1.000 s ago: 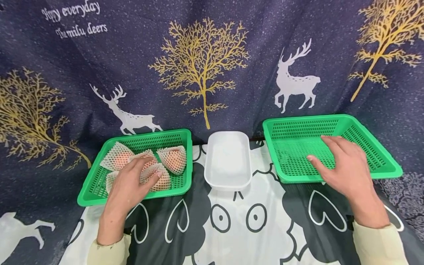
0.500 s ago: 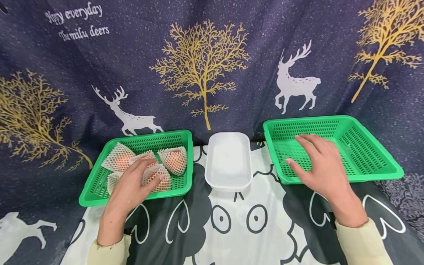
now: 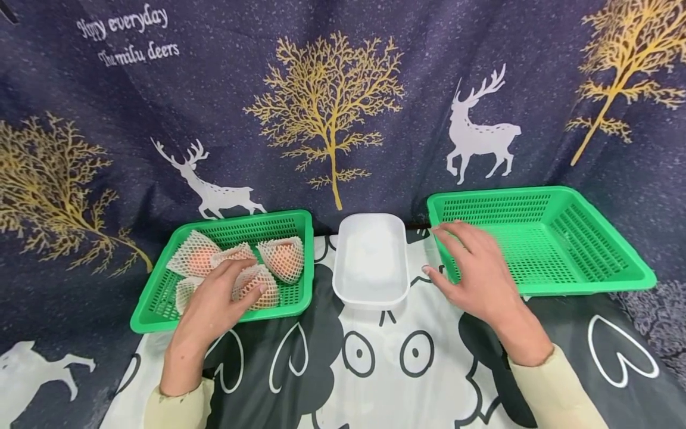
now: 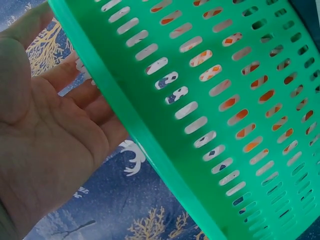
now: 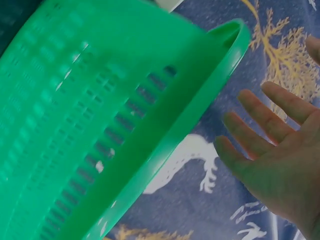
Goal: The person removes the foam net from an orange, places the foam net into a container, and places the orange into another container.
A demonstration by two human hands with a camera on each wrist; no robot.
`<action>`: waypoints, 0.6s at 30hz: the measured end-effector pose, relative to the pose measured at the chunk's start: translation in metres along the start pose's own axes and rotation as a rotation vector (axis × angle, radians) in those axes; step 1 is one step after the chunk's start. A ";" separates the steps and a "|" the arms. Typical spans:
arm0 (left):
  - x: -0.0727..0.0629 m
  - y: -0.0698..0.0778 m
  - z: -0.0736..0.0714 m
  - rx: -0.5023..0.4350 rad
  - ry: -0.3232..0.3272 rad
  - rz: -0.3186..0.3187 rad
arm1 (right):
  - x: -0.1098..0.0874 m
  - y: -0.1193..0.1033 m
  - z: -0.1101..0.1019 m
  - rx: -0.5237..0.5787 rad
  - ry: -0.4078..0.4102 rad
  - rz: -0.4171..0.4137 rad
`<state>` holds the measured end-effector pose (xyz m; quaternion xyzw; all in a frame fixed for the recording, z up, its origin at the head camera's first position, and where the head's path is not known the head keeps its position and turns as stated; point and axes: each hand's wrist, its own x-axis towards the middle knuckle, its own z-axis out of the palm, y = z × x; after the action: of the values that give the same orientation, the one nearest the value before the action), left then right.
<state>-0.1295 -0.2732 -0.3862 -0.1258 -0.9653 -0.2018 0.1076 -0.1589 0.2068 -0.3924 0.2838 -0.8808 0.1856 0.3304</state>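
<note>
In the head view my left hand (image 3: 211, 310) is over the left green basket (image 3: 308, 256), its fingers relaxed above several round orange-pink fruits (image 3: 282, 257) in white foam nets. The left wrist view shows these fingers (image 4: 62, 75) reaching past the basket rim, palm uncurled; one net shows close to a fingertip. My right hand (image 3: 477, 274) holds nothing. It hovers at the left end of the right green basket (image 3: 611, 250), thumb and fingers spread toward the white plastic tub (image 3: 370, 259). In the right wrist view the right fingers (image 5: 265, 117) are spread apart beside the basket rim.
The white tub stands between the two baskets, with nothing inside it. No fruit shows in the right basket. A black-and-white cartoon cloth (image 3: 386, 381) covers the table. Behind everything hangs a dark blue curtain (image 3: 375, 119) with gold trees and white deer.
My right hand has moved left, from over the middle of the right basket to its left end near the white tub. The left hand has stayed almost still over the fruits.
</note>
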 end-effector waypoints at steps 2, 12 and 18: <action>0.000 0.000 0.001 0.005 0.000 0.000 | 0.002 -0.005 0.004 0.004 -0.002 -0.015; 0.000 -0.002 0.003 0.002 0.003 0.007 | 0.008 -0.027 0.019 0.023 -0.054 -0.052; 0.002 -0.002 0.003 0.009 0.007 0.011 | 0.014 -0.042 0.029 0.029 -0.064 -0.092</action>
<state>-0.1324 -0.2735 -0.3886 -0.1297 -0.9651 -0.1973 0.1129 -0.1555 0.1545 -0.3976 0.3346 -0.8741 0.1737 0.3064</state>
